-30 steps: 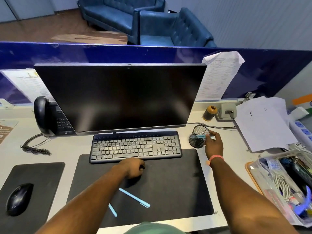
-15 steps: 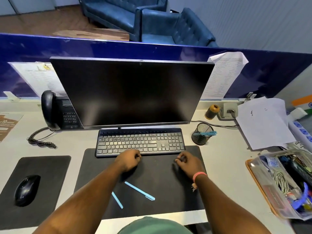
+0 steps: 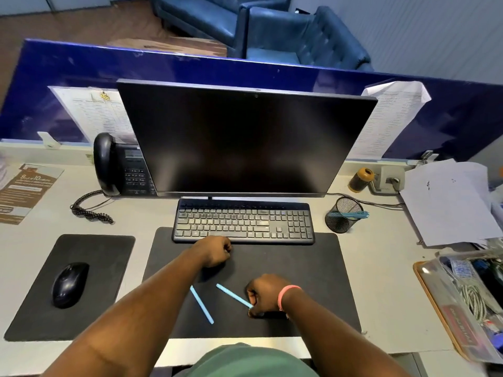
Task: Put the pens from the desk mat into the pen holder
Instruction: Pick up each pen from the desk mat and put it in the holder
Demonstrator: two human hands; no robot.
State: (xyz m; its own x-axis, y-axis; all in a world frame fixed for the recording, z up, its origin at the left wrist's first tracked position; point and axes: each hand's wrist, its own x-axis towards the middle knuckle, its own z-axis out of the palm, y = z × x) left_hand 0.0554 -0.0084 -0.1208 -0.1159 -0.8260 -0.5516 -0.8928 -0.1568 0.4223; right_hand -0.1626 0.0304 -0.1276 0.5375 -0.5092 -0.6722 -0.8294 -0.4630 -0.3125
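My right hand (image 3: 268, 296) pinches one blue pen (image 3: 233, 295) on the desk mat (image 3: 313, 268). My left hand (image 3: 215, 254) rests fisted, empty. Second pen (image 3: 201, 304) lies loose.

— What fills the office desk? A dark monitor (image 3: 245, 142) at 12 o'clock, a black keyboard (image 3: 243, 221) just below it.

— And at the sides? A desk phone (image 3: 119, 167) at 10 o'clock, a mouse (image 3: 69, 284) on its pad (image 3: 81, 254) at 8 o'clock; loose papers (image 3: 446, 202) at 2 o'clock, a cluttered tray (image 3: 435, 303) at 4 o'clock. Blue armchairs (image 3: 285, 31) stand beyond the partition (image 3: 81, 63).
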